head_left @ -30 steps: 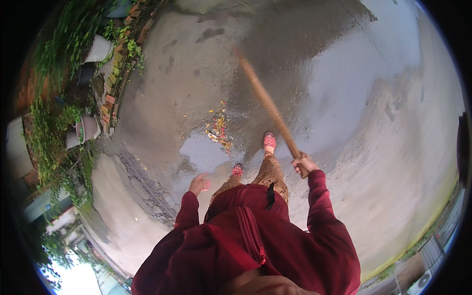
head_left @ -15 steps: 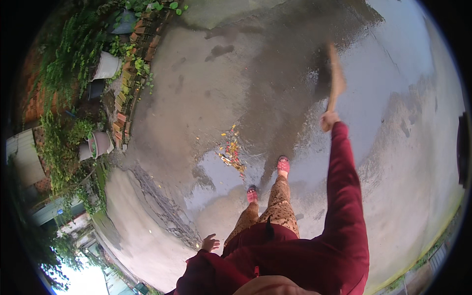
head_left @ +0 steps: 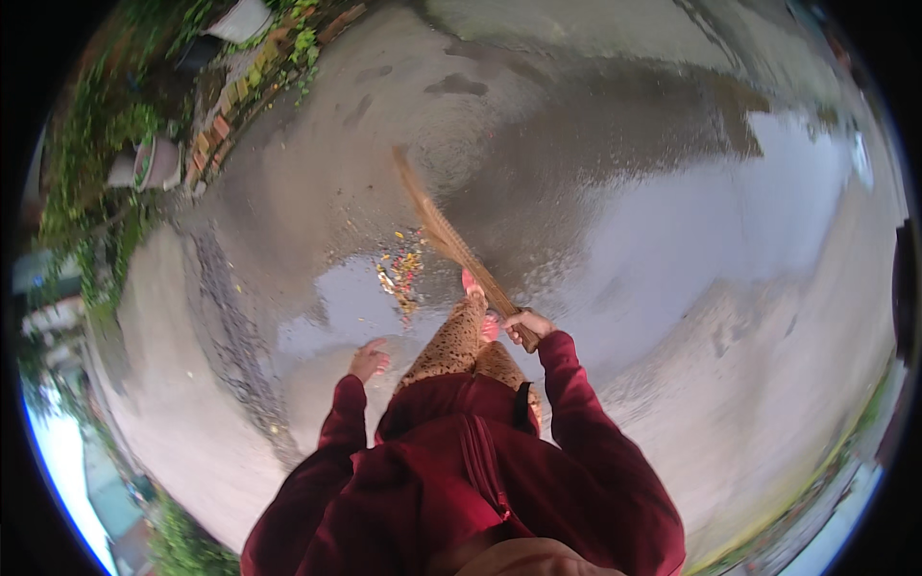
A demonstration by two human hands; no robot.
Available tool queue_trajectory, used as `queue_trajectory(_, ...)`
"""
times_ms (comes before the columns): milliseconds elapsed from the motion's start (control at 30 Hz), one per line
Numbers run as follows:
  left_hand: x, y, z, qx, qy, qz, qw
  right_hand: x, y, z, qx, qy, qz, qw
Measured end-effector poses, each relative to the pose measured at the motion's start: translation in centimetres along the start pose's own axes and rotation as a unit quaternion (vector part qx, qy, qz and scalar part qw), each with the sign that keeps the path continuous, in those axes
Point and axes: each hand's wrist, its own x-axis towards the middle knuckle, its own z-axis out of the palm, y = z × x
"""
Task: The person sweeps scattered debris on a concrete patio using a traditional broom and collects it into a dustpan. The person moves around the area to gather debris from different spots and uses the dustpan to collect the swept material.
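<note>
My right hand (head_left: 528, 328) is wrapped round the handle end of a brown broom (head_left: 459, 252), which slants away to the far left over the wet ground. The broom's far end is smeared by motion. Left of the broom lies a small heap of yellow, red and pale litter (head_left: 401, 274), at the edge of a puddle. My left hand (head_left: 369, 361) hangs beside my left thigh with its fingers apart and nothing in them. Below the broom show my feet in red sandals (head_left: 490, 328).
A shallow puddle (head_left: 691, 221) spreads over the concrete ground to the right. Along the left runs a brick edging (head_left: 209, 144) with plants and a pale flower pot (head_left: 158, 163). A rough dark strip (head_left: 230, 317) crosses the ground at left.
My right hand has swung the broom from the far right in to the left, across the front of me. My left hand has risen a little, and the view has turned.
</note>
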Motion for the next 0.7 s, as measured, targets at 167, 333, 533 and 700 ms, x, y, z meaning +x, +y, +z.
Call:
queue_trajectory(167, 5.3, -2.4, 1.0, -0.020, -0.019, -0.043, 0.999, -6.7, -8.3, -3.4, -0.095, 0.172, -0.132, 0.972)
queue_trajectory(333, 7.5, -2.3, 1.7, -0.033, -0.020, -0.166, 0.985, -7.6, -20.0, -12.0, -0.070, 0.250, -0.216, 0.941)
queue_trajectory(533, 5.8, 3.6, 0.4, -0.202, 0.066, -0.157, 0.964, 1.0, -34.2, -18.5, 0.013, 0.275, -0.193, 0.942)
queue_trajectory(700, 3.2, 2.2, -0.3, -0.175, 0.110, -0.203, 0.957, 12.2, -25.1, -12.3, -0.355, 0.309, 0.043, 0.881)
